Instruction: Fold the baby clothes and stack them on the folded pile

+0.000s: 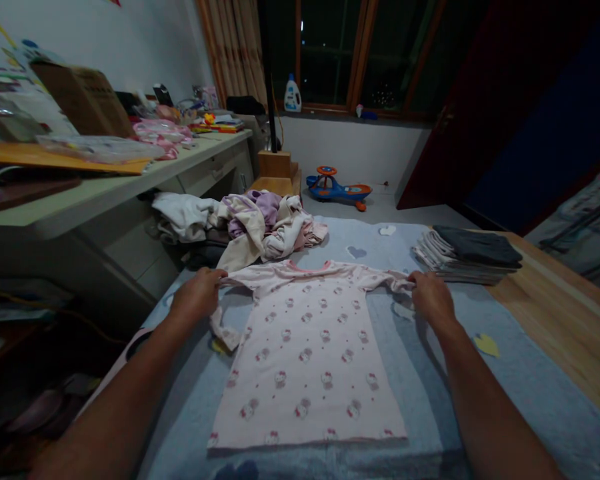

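Observation:
A small pink long-sleeved shirt [310, 353] with a cartoon cat print lies spread on the blue bedcover, its neckline pointing away from me and its hem nearest me. My left hand [200, 293] pinches the left sleeve partway along, and the cuff end hangs down below the fingers. On the other side, my right hand [431, 297] is closed on the right sleeve near its end. Both sleeves are drawn out sideways, slightly lifted. The shirt's body looks mostly flat.
Behind the shirt sits a heap of crumpled clothes [260, 223]. A folded stack of clothes [467, 257] stands at the right, beside a wooden board [555, 313]. A cluttered desk [180, 163] runs along the left. A blue ride-on toy [337, 190] is on the floor beyond.

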